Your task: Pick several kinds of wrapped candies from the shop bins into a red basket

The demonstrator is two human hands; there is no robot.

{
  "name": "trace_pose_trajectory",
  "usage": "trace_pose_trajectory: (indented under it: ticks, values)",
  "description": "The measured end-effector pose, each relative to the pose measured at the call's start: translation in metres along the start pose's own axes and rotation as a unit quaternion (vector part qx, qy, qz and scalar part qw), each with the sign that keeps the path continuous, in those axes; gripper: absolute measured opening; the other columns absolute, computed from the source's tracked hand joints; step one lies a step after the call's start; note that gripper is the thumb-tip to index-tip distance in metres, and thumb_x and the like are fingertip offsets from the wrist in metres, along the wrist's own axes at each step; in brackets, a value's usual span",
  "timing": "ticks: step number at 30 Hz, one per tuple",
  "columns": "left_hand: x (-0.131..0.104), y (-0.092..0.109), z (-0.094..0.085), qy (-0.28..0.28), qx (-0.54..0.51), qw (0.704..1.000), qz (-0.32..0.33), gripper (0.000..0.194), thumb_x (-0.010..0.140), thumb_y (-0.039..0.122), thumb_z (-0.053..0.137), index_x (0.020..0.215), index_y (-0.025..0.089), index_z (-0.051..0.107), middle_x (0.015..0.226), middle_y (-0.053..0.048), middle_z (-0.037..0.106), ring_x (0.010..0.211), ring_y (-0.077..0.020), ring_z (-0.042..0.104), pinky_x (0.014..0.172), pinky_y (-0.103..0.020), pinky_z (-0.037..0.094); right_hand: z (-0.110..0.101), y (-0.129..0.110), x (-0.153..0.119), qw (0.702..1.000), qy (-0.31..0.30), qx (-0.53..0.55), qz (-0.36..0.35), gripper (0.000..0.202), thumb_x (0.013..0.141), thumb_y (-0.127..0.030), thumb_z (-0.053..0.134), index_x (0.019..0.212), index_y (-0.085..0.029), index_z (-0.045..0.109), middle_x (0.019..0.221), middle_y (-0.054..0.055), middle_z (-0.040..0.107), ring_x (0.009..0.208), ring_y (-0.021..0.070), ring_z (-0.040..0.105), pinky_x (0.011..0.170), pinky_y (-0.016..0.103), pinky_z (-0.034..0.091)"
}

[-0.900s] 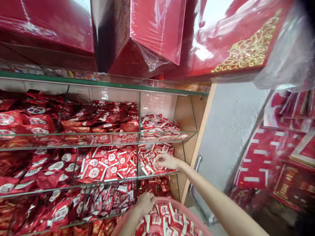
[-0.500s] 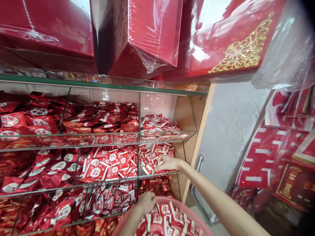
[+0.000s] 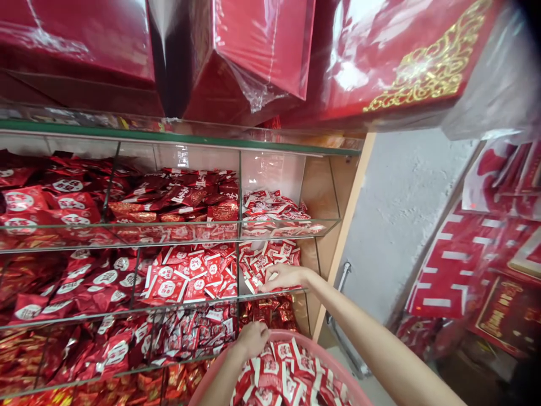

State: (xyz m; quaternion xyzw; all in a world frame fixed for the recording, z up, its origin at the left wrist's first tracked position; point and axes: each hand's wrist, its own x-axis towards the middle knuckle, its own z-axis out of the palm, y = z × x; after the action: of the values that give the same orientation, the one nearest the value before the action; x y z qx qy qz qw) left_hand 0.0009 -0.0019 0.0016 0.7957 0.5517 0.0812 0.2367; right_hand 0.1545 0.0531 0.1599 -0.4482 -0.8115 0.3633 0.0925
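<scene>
My right hand (image 3: 285, 277) reaches into a right-hand glass shelf compartment, its fingers bent together at the front of a heap of small red-and-white candy packets (image 3: 284, 252). A pale bit of a packet shows at the fingers. Lower down, my left hand (image 3: 252, 338) is closed at the far rim of a pink plastic basin (image 3: 333, 358), and its fingertips are partly hidden. Many more red-and-white packets (image 3: 281, 372) fill the basin.
Glass shelves (image 3: 169, 135) with thin dividers hold heaps of red packets (image 3: 71, 282) to the left. Large plastic-wrapped red boxes (image 3: 262, 51) overhang from above. A wooden side panel (image 3: 344, 225), a grey wall (image 3: 401, 197) and hanging red goods (image 3: 443, 270) stand to the right.
My right hand has shifted slightly left and down along the front of the compartment. My left hand stays at the basin rim. The view has tilted a little.
</scene>
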Motion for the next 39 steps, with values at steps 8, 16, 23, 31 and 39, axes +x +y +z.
trace_pose_trajectory:
  ticks: [8, 16, 23, 31, 39]
  values:
    - [0.003, -0.004, 0.003, 0.005, -0.003, 1.000, 0.000, 0.035, 0.083, 0.035, 0.032, 0.078, 0.020, 0.064, 0.081, -0.004, 0.067, 0.073, -0.0147, 0.059, 0.061, -0.022, 0.036, 0.004, -0.003, -0.001, 0.996, 0.032, 0.055, -0.059, 0.045, 0.058, -0.052, 0.067, 0.087, -0.018, 0.065, 0.091, 0.003, 0.065, 0.088, 0.0177, 0.056, 0.081, 0.029, 0.041]
    - [0.007, -0.005, 0.003, -0.009, 0.006, 1.000, 0.018, 0.036, 0.084, 0.036, 0.031, 0.079, 0.020, 0.063, 0.081, -0.003, 0.067, 0.073, -0.0135, 0.058, 0.061, -0.021, 0.036, -0.009, -0.030, -0.071, 0.964, 0.137, 0.177, -0.144, 0.038, 0.068, -0.043, 0.063, 0.096, -0.018, 0.060, 0.096, 0.003, 0.061, 0.090, 0.0146, 0.055, 0.085, 0.030, 0.041]
    - [0.004, -0.002, 0.001, -0.010, 0.010, 1.000, 0.015, 0.038, 0.084, 0.039, 0.031, 0.081, 0.020, 0.063, 0.082, -0.004, 0.067, 0.073, -0.0136, 0.058, 0.060, -0.021, 0.036, 0.074, 0.003, -0.138, 0.995, 0.091, 0.018, -0.046, 0.043, 0.063, -0.048, 0.065, 0.097, -0.022, 0.060, 0.090, 0.003, 0.061, 0.084, 0.0193, 0.055, 0.076, 0.032, 0.044]
    - [0.005, -0.007, 0.005, -0.010, -0.007, 1.000, 0.018, 0.035, 0.084, 0.037, 0.032, 0.081, 0.020, 0.063, 0.085, -0.002, 0.066, 0.077, -0.0137, 0.059, 0.064, -0.021, 0.037, 0.167, 0.055, -0.155, 0.980, 0.078, -0.169, -0.066, 0.046, 0.069, -0.045, 0.060, 0.112, -0.032, 0.051, 0.110, 0.004, 0.058, 0.103, 0.0240, 0.051, 0.091, 0.036, 0.037]
    - [0.004, -0.007, 0.004, -0.007, -0.015, 1.000, 0.013, 0.035, 0.084, 0.037, 0.032, 0.081, 0.020, 0.063, 0.086, -0.002, 0.067, 0.078, -0.0136, 0.059, 0.066, -0.022, 0.036, 0.185, 0.066, -0.152, 0.936, 0.161, -0.291, -0.118, 0.031, 0.081, -0.047, 0.043, 0.105, -0.030, 0.053, 0.090, 0.002, 0.063, 0.079, 0.0178, 0.058, 0.073, 0.028, 0.041]
